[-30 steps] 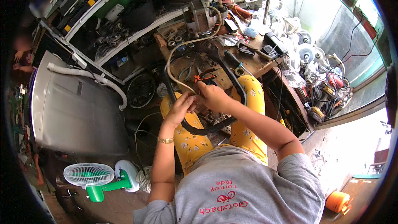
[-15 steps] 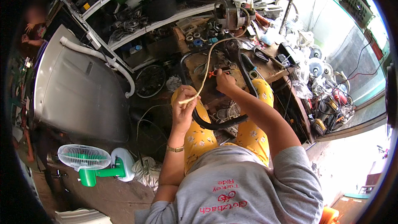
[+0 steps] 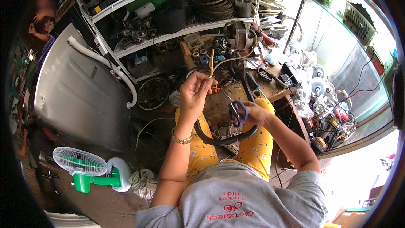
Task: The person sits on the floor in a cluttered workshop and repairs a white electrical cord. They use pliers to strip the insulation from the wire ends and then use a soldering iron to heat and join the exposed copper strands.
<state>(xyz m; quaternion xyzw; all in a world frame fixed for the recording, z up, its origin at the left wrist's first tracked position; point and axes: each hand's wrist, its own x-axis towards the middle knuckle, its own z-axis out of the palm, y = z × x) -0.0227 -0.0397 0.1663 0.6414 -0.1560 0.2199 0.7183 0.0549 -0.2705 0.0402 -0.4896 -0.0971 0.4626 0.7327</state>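
Pinched in the fingers of my left hand is a beige cable, its frayed-looking end pointing up past my fingertips. The cable's other stretch runs right toward a round metal motor part on the low wooden bench. My right hand grips scissors by their dark blue handles, blades toward the cable but apart from it. Near my left fingertips, a tool with orange handles lies on the bench. A bent black tube curves across the bench by my knees.
Shelves with coiled belts and a black bucket stand ahead. A grey metal panel leans at left, above a green fan. Fan motors and wires are heaped at right. A person is at far left.
My left hand has moved up and right, turning the cable end upward. My right hand has left the orange-handled tool, come back toward me and now holds scissors.
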